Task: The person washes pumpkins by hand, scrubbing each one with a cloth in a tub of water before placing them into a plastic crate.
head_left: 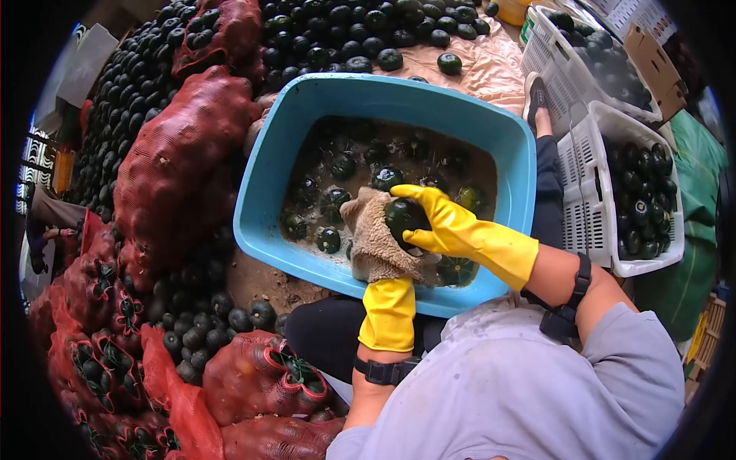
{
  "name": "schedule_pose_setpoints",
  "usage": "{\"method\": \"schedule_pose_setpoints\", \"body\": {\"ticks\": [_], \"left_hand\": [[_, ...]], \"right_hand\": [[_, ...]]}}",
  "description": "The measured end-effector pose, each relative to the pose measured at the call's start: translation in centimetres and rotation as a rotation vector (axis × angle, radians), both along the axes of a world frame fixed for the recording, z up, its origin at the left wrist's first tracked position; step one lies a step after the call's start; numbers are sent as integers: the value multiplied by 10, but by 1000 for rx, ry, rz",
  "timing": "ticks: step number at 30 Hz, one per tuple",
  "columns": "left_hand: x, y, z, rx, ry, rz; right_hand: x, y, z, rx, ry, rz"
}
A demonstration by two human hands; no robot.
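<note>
A blue tub [264,192] holds murky brown water with several dark green squashes floating in it. Above the water, a dark green squash [402,218] is held between my two hands. My right hand [445,222], in a yellow rubber glove, curls its fingers and thumb round the squash's right side. A wet tan cloth [372,234] covers my left hand [387,264] and presses against the left side of the same squash. The yellow cuff of the left glove shows below the cloth, but the left fingers are hidden under it.
Red mesh sacks [180,165] lie to the left and lower left, with loose squashes between them. A large squash pile [337,34] lies beyond the tub. White crates [579,192] of squashes stand at the right, near a person's shoe [537,98].
</note>
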State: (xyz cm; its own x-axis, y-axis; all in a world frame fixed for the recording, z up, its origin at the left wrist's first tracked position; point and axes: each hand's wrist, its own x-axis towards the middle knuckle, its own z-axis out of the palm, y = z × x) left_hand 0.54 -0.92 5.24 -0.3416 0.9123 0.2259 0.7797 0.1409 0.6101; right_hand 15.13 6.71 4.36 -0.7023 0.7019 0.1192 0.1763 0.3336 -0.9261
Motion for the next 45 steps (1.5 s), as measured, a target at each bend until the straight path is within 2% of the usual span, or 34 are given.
{"method": "schedule_pose_setpoints", "body": {"ticks": [2,4,6,7,8,9,10,11,12,14,15,16,18,19,20,22,23,24,25,27,30,31,32,33,34,36,37,38,39,41,42,44,45], "left_hand": [[-13,-3,-2,298,-283,-209],[-8,8,-28,390,-911,-84],[-2,13,-50,300,-1709,213],[0,4,-57,258,-1135,41],[2,-5,-63,289,-552,17],[4,-2,-53,280,-524,-4],[10,0,-41,271,-501,-24],[18,-3,-29,245,-641,-23],[26,-7,-18,217,-781,-24],[30,2,-27,305,-1051,32],[32,7,-32,359,-1182,64],[23,4,-33,244,-896,19],[9,-2,-21,-12,-341,-18],[3,-4,-8,-160,-67,-36],[2,1,-17,-385,-77,30],[3,2,-27,-297,-279,177],[4,5,-28,-210,-429,244],[2,8,-29,-100,-705,284],[-3,10,-28,15,-1003,340],[-16,15,-20,97,-1428,420],[-26,16,-6,55,-1774,538],[-26,16,-1,40,-1837,583],[-25,18,5,30,-1880,642],[-25,20,10,18,-1903,695],[-24,23,15,12,-1917,739],[-18,27,19,28,-1910,784],[-18,28,11,39,-1943,786],[-18,29,8,17,-1951,759],[-17,29,7,-6,-1956,731],[-18,26,-4,2,-1936,629],[-17,24,-13,57,-1823,479],[-19,23,-24,57,-1884,543],[-19,23,-28,70,-1906,559]], "right_hand": [[4,2,51,-74,-393,152],[8,1,41,-263,-211,99],[3,5,26,-505,-9,18],[0,7,-7,-654,213,-56],[-2,13,-38,-675,175,-126],[-10,7,-30,-570,188,-260],[-10,8,-43,-112,77,-319],[-12,9,-48,343,-78,-483],[-7,7,-50,327,-30,-393],[0,-10,-46,290,64,-209],[-5,-27,-37,325,-84,-303],[-5,-40,-40,252,-122,-357],[3,-44,-20,-576,98,-190],[12,-38,-20,-725,123,-116],[18,-23,-3,-1028,181,8],[32,26,8,-1480,-20,14],[25,52,-14,-1394,-8,-143],[10,70,39,-1282,95,-282],[-3,111,28,-1224,410,-310],[-12,120,32,-892,322,-128],[-19,120,38,-393,235,112],[-4,103,1,-372,-217,201],[11,86,-37,-275,-667,398],[9,49,-15,-356,-1196,467],[15,30,-28,-338,-1332,725],[36,-22,-93,-165,-1352,493],[35,-33,-97,-130,-1346,351],[31,-24,-123,-437,-1425,409],[26,-26,-132,-420,-1410,426],[24,-24,-137,-588,-1218,369],[28,-20,-117,-767,-1030,298],[39,-14,-86,-1088,-639,153],[34,-17,-139,-1017,-485,33]]}}
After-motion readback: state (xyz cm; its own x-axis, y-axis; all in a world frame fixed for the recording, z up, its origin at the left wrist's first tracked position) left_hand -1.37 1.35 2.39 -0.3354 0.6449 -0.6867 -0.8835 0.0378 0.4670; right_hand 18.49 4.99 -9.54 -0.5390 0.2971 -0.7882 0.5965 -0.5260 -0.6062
